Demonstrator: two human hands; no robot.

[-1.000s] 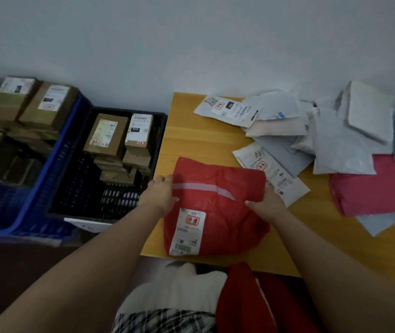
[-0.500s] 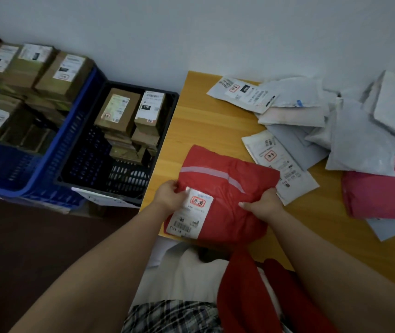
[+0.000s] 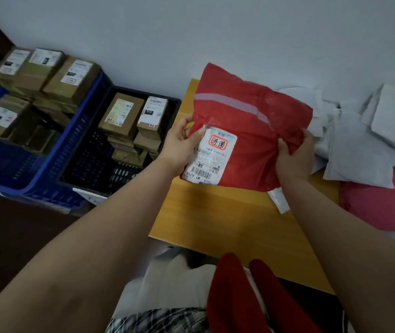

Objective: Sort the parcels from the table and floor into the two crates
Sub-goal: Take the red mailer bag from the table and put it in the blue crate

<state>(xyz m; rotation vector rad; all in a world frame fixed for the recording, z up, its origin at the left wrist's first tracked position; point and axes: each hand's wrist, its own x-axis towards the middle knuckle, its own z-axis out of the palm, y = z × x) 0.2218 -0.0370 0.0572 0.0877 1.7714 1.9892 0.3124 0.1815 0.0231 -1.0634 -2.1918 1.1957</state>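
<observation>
I see a soft red plastic mailer bag with a white shipping label lifted above the yellow wooden worktop, my left hand pinching its left edge and my right hand gripping its right edge. A black plastic crate of cardboard boxes sits left.

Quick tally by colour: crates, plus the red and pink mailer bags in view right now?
Blue crates: 1
Black crates: 1
Red mailer bags: 1, held up by the left hand and right hand
Pink mailer bags: 1, on the table
Total: 4
</observation>
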